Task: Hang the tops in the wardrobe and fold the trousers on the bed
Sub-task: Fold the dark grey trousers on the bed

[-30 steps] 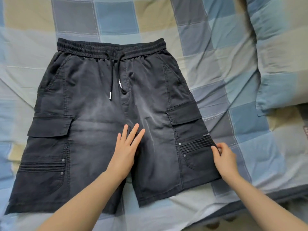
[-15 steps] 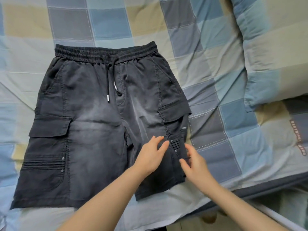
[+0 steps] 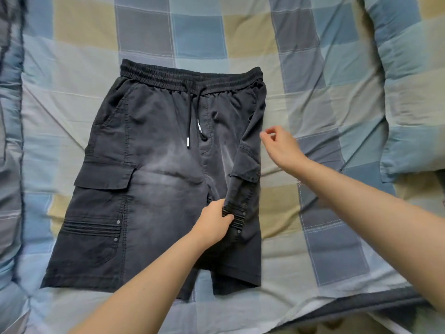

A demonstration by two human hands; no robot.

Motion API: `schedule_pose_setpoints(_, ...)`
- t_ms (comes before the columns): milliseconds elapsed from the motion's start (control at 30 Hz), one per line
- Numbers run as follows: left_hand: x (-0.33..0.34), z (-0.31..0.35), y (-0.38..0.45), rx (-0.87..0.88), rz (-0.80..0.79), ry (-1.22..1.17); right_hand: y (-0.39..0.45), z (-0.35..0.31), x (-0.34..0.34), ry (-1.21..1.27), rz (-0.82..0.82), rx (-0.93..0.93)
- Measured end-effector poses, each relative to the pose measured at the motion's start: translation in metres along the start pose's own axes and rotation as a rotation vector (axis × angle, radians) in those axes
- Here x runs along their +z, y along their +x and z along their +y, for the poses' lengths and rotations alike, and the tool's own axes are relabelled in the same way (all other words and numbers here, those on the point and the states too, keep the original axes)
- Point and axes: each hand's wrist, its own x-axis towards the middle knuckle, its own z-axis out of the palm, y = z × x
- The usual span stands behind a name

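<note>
Checked bed (image 3: 313, 56), shorts (image 3: 154, 189) half-folded.

checked pillow (image 3: 414, 97) at right, floor strip (image 3: 361, 327) below

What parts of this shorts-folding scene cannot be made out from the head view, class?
- Wardrobe and tops: outside the head view.
- Right cargo pocket of the shorts: partly hidden under the turned-in edge that the left hand grips.
- Right hand: motion-blurred; whether its fingertips hold anything is unclear.
- Pillow: cut off by the right edge.
- Floor below the bed: too dark.
</note>
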Motion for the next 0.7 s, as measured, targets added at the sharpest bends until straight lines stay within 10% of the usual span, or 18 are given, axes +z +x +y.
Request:
schedule_pose_setpoints(133, -0.008, -0.009, -0.006, 0.027, -0.086, -0.038, 0.062, -0.033, 0.016, 0.282, 0.000, 0.291)
schedule_pose_setpoints(400, -0.056, -0.032, -0.040, 0.090, -0.311, -0.232, 0.106, -0.065, 0.038, 0.017, 0.221, 0.260)
schedule_pose_setpoints(700, -0.178, -0.148, -0.112, -0.124, 0.008, -0.228, 0.082, -0.199, 0.104, 0.077, 0.196, -0.032)
